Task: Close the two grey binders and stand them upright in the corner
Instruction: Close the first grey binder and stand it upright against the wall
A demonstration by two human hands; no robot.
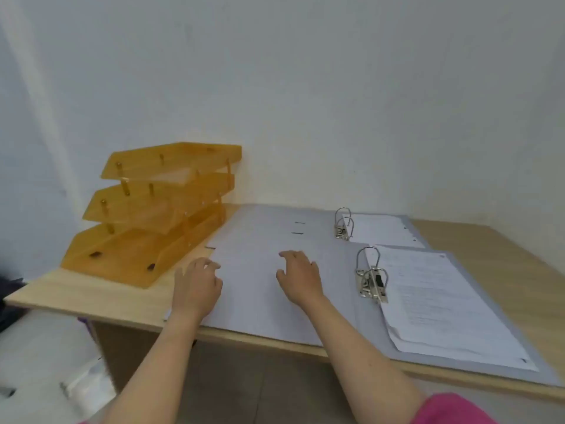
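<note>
Where smooth grey binders (275, 237) lie open, fingers (211, 266) loosely curled.

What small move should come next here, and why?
Probably curl the left hand under the left edge of the nearer open grey binder and swing that cover over its papers: both binders lie flat open, and both hands rest empty on this cover.

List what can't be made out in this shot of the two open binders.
- Print on the papers in the near binder: head view, too blurred to read.
- Far binder: its near part is covered by the near binder.
- Left hand fingertips: curled at the cover's edge; a grip cannot be told.
- Dark thing at left: cut off by the frame.
</note>
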